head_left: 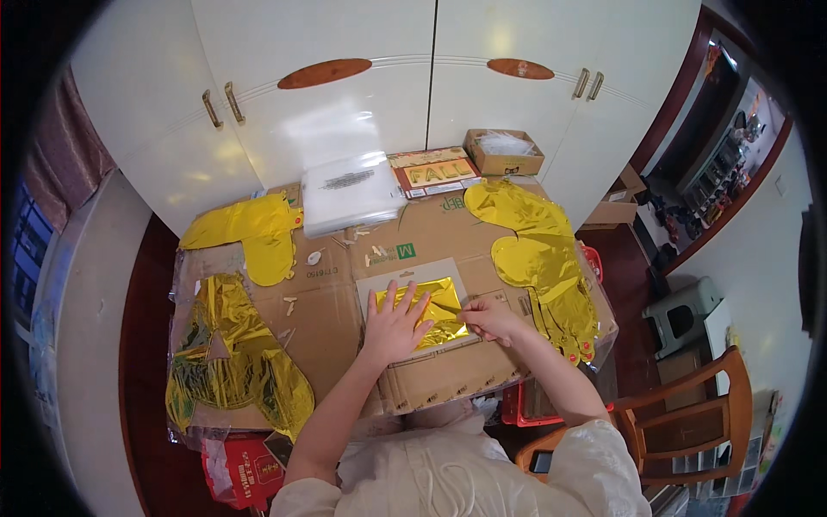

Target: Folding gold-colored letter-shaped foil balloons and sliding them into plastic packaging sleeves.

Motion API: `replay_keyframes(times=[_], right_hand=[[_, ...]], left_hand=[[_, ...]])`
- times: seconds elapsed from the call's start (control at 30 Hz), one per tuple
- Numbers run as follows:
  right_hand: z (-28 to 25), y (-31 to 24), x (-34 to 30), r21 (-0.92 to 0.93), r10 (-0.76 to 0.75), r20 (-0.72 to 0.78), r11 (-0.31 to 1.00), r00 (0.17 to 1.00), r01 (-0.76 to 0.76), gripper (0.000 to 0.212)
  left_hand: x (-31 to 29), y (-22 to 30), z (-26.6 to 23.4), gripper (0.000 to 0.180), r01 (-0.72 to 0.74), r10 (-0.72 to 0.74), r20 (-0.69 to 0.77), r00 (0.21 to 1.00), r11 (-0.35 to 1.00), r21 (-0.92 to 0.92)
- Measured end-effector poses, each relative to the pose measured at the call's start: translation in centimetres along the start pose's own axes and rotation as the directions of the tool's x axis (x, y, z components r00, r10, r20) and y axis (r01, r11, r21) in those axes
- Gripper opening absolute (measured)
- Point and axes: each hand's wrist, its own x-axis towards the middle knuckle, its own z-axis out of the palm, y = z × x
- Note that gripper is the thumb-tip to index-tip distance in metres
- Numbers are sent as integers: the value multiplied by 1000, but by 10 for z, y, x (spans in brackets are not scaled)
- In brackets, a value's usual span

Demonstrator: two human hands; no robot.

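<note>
A gold foil balloon (pixel 443 295), folded into a flat rectangle, lies on a pale card (pixel 450 270) with a hang hole at its top. My left hand (pixel 394 331) rests flat on the foil's left part, fingers spread. At the foil's right edge, my right hand (pixel 489 319) pinches it between thumb and fingers. To the right, several flat gold foil balloons (pixel 543 250) with small red tabs overlap. Another gold foil balloon (pixel 270 237) lies at the far left, and a crumpled A-shaped foil balloon (pixel 233 362) spreads at the near left.
Flattened cardboard (pixel 336 323) covers the table. At the back are a stack of clear plastic bags (pixel 353 202), printed packages (pixel 438 175) and a small open carton (pixel 504 155). Small pale scraps (pixel 289 305) lie about. A wooden chair (pixel 732 405) stands near right; white cabinets (pixel 482 103) line the back.
</note>
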Motion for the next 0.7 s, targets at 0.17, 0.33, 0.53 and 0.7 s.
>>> replay_keyframes(times=[0.17,0.33,0.53,0.7], right_hand=[[-3,6,-2,-67,61,96,996,993,-55,18],[-1,9,-2,-127,52,100,991,994,-39,20],[-1,13,1,-213,-2,98,977,995,23,22],[-1,9,2,-256,8,97,967,995,17,18]], left_hand=[[0,2,-3,57,1,-1,-1,1000,1000,10],[0,2,-2,58,7,-7,7,1000,1000,2],[0,2,-6,60,-6,6,18,1000,1000,16],[0,2,-10,73,-8,8,36,999,1000,-14]])
